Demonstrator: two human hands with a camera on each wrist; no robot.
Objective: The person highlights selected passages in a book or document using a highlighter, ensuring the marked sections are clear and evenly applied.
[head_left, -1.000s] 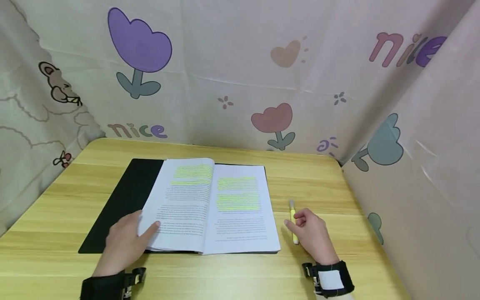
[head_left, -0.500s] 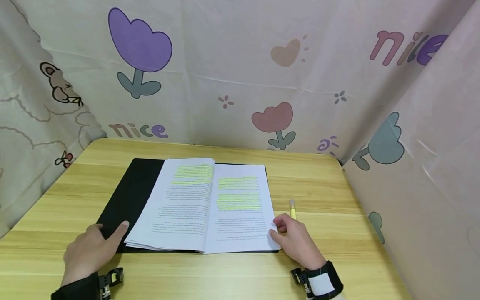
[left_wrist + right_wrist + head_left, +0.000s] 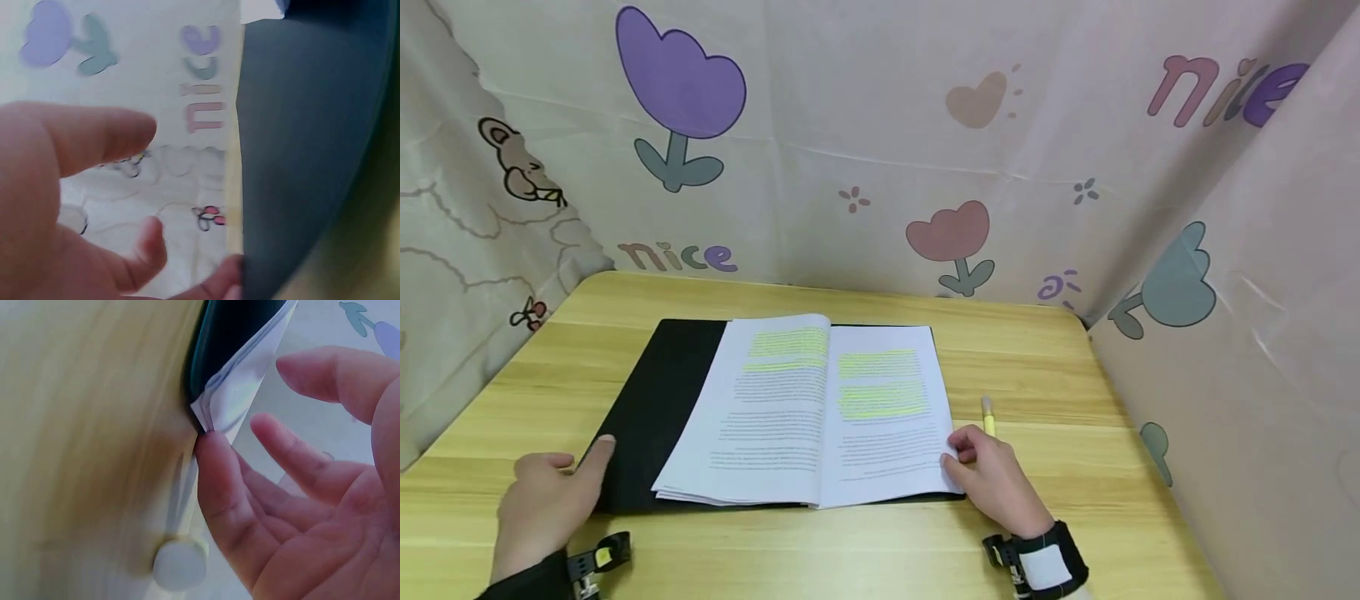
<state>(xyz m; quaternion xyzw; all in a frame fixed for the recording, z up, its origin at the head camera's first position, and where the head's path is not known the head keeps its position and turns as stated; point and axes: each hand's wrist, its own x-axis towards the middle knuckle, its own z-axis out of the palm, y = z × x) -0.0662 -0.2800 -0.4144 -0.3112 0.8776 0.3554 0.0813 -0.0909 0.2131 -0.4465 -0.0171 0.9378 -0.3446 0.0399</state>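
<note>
An open black folder (image 3: 670, 392) lies on the table with printed white pages (image 3: 767, 433). Both facing sheets carry yellow highlighted lines near the top. My left hand (image 3: 542, 512) is at the folder's left cover edge; in the left wrist view lower fingertips (image 3: 226, 278) meet that edge, while the thumb stays apart. At the pages' lower right corner is my right hand (image 3: 1003, 492), fingers loosely bent. In the right wrist view one fingertip (image 3: 215, 453) touches the corner of the sheets, with thumb and index apart. A yellow highlighter (image 3: 988, 421) lies partly hidden behind that hand.
The pale wooden table (image 3: 820, 558) reaches back to a printed curtain (image 3: 850, 100), which also hangs along the left and right sides. Black straps with small cameras are worn on both wrists.
My left hand has moved left off the pages to the folder's cover edge. My right hand has shifted left from beside the highlighter to the pages' corner. The view has tilted slightly.
</note>
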